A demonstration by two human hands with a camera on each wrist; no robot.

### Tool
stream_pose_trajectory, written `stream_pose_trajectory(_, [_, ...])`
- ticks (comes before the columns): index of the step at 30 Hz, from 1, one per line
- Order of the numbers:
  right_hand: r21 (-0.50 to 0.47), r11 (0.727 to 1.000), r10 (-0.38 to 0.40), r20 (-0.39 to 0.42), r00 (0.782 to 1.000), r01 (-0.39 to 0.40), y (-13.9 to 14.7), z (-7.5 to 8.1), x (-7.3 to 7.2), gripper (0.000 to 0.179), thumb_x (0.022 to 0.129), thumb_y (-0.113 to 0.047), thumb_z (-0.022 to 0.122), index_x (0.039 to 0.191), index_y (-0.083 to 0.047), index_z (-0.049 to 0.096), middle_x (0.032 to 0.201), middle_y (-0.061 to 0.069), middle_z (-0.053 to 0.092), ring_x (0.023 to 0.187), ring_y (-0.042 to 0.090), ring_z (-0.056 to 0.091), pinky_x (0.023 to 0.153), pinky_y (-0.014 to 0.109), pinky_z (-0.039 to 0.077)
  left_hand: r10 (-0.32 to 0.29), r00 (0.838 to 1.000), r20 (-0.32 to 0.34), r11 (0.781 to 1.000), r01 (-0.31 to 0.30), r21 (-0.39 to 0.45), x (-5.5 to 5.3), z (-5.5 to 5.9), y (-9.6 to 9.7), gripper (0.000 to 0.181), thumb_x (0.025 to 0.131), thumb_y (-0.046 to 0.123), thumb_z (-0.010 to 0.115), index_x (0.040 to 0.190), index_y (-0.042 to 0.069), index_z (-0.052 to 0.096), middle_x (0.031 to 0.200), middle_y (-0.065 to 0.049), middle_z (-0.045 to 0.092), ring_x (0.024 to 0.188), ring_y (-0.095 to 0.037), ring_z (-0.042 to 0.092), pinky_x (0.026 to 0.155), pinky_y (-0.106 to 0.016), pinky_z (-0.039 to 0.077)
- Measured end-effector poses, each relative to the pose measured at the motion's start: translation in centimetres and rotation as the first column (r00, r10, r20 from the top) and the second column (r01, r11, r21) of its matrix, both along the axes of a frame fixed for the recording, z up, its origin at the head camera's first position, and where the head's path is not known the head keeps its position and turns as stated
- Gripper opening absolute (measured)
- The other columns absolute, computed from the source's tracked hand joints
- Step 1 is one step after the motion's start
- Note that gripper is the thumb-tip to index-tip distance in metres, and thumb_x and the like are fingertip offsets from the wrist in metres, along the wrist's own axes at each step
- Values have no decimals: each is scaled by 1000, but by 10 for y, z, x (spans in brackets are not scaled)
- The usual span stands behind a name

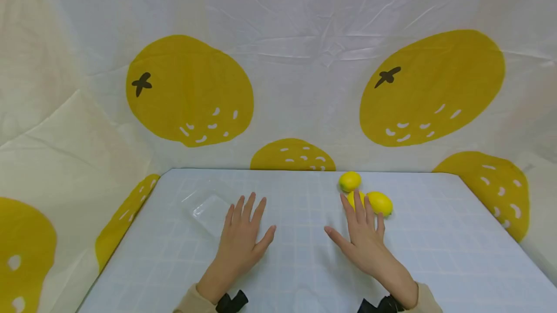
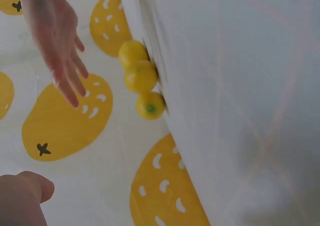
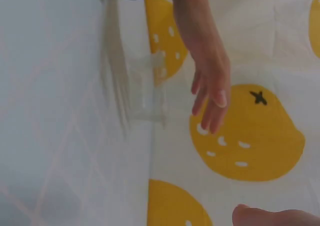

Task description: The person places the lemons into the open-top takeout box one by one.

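Note:
Over the left half of the table, my left hand (image 1: 241,243) is held with fingers spread and nothing in them. A clear plastic container (image 1: 211,214), see-through and hard to make out, lies just beyond it; the right wrist view also shows this container (image 3: 145,91) standing on the tabletop. My right hand (image 1: 364,243), its fingers straight and likewise holding nothing, is in front of a group of yellow lemons. One lemon (image 1: 350,181) sits at the back and another lemon (image 1: 380,203) to the right. The third lemon (image 2: 141,77) is partly hidden by my fingertips in the head view.
A pale checked cloth covers the table (image 1: 296,255). Behind and beside it hangs a white curtain (image 1: 304,85) printed with big yellow fruit shapes. A black wrist strap (image 1: 232,302) shows below my left hand. Near the front edge is a faint transparent outline.

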State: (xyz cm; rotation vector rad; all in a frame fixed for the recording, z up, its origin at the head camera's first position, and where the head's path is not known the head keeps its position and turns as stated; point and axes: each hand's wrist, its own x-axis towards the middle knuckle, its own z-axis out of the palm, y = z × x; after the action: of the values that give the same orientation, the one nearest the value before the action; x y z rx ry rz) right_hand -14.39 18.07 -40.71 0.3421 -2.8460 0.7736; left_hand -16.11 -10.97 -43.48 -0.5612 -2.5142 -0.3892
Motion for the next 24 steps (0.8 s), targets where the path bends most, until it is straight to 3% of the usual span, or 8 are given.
stream_pose_trajectory(7, [-171,985,32,52,998,-22,-10,4,-6,85,98,-50,54,159,-9,13,164,22,-3,147,47,-4,108,74,-1,-24,999,-33,997,26,66,-7,9,-11,55,95,38,56,139,5,55,144,-22,49,130,-45,46,106,-64,36])
stream_pose_trajectory(13, [-351,936,72,81,994,-39,-22,6,-13,82,100,-44,54,159,-9,9,164,20,0,149,44,2,110,74,4,-35,990,-140,983,59,173,-22,13,-28,49,92,30,60,132,1,59,136,-23,55,123,-42,51,98,-62,42])
stream_pose_trajectory(15, [-424,904,99,95,991,-50,-27,5,-15,82,101,-42,54,159,-9,7,165,18,-1,150,41,1,112,72,4,-27,985,-168,974,64,216,-28,14,-38,48,92,28,59,131,0,59,134,-22,57,122,-41,52,96,-61,43])
stream_pose_trajectory(18, [-549,834,150,134,980,-52,-35,3,-17,82,101,-39,53,159,-12,3,165,14,-3,150,38,0,114,70,6,-11,976,-218,953,77,294,-36,14,-53,45,92,23,59,128,-3,61,130,-23,59,120,-42,53,93,-62,42])
stream_pose_trajectory(24, [-717,696,209,250,946,36,-57,-3,-23,80,102,-41,50,159,-16,0,165,14,-5,150,40,2,114,69,13,59,953,-296,907,73,416,-50,11,-84,42,92,17,57,126,-5,60,132,-24,58,121,-44,50,91,-65,37])
